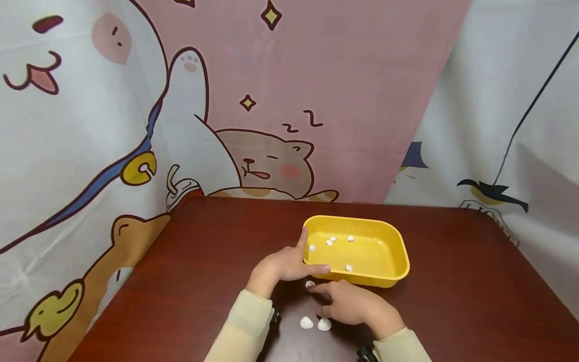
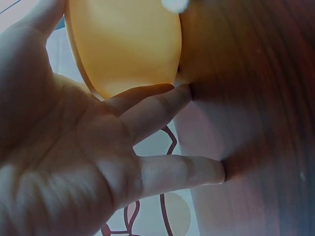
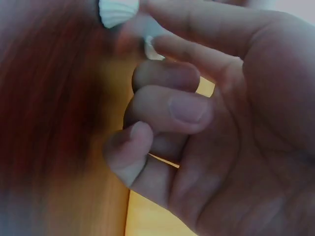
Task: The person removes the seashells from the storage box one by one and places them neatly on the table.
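My left hand (image 1: 289,264) rests against the left end of the yellow tray (image 1: 398,251), thumb along its near rim. In the left wrist view its fingers (image 2: 182,169) are spread and straight, with two fingertips down at the tabletop. My right hand (image 1: 353,304) is just in front of the tray. Its extended index finger touches a small white seashell (image 1: 310,285), while the other fingers (image 3: 172,110) are curled toward the palm. The right thumb is beside another ribbed white seashell (image 3: 118,12). A third seashell (image 1: 306,323) lies to the left of that one.
Several small white shells (image 1: 350,239) lie scattered inside the tray. The dark red-brown tabletop (image 1: 217,241) extends around it. Behind stands a cartoon-printed cloth backdrop (image 1: 353,100), with a thin black cord (image 1: 538,100) hanging at the right.
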`<state>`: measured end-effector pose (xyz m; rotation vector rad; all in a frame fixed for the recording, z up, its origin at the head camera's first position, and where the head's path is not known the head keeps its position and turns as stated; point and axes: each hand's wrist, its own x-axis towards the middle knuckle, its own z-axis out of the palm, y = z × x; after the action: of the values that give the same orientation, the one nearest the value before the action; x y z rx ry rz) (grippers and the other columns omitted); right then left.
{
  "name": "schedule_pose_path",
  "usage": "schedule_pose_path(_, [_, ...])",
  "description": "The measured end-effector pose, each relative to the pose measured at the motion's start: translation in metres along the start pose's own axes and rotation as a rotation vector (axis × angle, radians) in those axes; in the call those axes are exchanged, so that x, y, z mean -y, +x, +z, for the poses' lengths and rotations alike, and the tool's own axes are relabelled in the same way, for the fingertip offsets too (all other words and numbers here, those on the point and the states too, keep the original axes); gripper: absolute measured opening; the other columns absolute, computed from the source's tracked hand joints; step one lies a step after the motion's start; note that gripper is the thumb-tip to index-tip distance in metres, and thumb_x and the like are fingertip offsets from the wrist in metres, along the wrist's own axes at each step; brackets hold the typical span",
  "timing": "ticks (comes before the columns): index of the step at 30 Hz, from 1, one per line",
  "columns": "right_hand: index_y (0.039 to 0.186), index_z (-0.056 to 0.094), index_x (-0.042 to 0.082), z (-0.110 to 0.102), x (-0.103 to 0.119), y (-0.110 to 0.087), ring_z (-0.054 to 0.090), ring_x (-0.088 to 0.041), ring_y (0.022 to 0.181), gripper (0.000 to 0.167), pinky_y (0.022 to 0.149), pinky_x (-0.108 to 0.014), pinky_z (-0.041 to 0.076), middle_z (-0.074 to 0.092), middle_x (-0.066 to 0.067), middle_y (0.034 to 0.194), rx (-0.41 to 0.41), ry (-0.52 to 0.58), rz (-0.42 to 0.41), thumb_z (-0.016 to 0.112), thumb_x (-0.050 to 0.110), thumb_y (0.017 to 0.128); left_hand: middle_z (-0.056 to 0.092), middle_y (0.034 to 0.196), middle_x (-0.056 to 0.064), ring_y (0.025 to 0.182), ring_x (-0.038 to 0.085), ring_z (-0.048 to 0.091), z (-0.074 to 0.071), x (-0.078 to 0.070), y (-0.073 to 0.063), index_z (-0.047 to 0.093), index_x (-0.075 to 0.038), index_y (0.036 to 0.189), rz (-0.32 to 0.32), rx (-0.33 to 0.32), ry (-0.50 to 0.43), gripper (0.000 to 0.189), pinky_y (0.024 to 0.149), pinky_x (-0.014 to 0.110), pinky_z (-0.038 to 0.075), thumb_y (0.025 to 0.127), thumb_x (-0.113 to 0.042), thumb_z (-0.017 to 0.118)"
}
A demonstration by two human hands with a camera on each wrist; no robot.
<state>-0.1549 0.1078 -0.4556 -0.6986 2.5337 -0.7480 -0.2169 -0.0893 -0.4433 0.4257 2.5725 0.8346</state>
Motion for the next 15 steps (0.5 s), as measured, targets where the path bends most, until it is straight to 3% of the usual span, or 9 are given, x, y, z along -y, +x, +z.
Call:
schedule_pose_path(5, [0.126, 0.079, 0.012, -0.004, -0.015, -0.024, 0.072, -0.014, 0.111, 0.034, 0.095, -0.039, 0.059, 0.080, 0.001, 0.123, -0.057, 0.033, -0.067, 0.080, 0.022, 0.093, 0.070, 0.091, 0.007, 0.094, 0.021, 0.066, -0.002, -0.002, -0.002, -0.010, -0.020, 0.172, -0.012, 0.012, -0.012, 0.128, 0.097, 0.047, 0.052, 0.088, -0.073, 0.071])
schedule_pose_path(8, [0.119, 0.082, 0.012, -0.008, -0.024, -0.038, 0.073, -0.009, 0.105, 0.027, 0.088, -0.031, 0.059, 0.082, 0.002, 0.115, -0.084, 0.041, -0.066, 0.080, 0.023, 0.094, 0.071, 0.104, 0.012, 0.097, 0.023, 0.067, -0.005, -0.003, -0.003, -0.009, -0.019, 0.172, -0.023, 0.002, 0.008, 0.128, 0.098, 0.047, 0.052, 0.088, -0.073, 0.070])
schedule_pose_path(12, [0.116, 0.083, 0.016, -0.012, -0.033, -0.054, 0.072, -0.008, 0.106, 0.022, 0.084, -0.029, 0.059, 0.081, 0.001, 0.117, -0.067, 0.073, -0.012, 0.077, 0.026, 0.097, 0.069, 0.127, 0.020, 0.110, 0.026, 0.068, -0.005, -0.005, -0.003, -0.008, -0.019, 0.172, -0.037, -0.008, 0.029, 0.127, 0.104, 0.049, 0.052, 0.088, -0.075, 0.069])
schedule_pose_path(15, [0.114, 0.083, 0.017, -0.011, -0.038, -0.063, 0.071, -0.004, 0.101, 0.020, 0.080, -0.027, 0.058, 0.082, 0.003, 0.113, -0.065, 0.107, 0.002, 0.076, 0.026, 0.098, 0.070, 0.125, 0.019, 0.111, 0.025, 0.068, -0.001, -0.006, 0.000, -0.007, -0.019, 0.172, -0.036, 0.004, 0.028, 0.127, 0.104, 0.048, 0.052, 0.088, -0.075, 0.069])
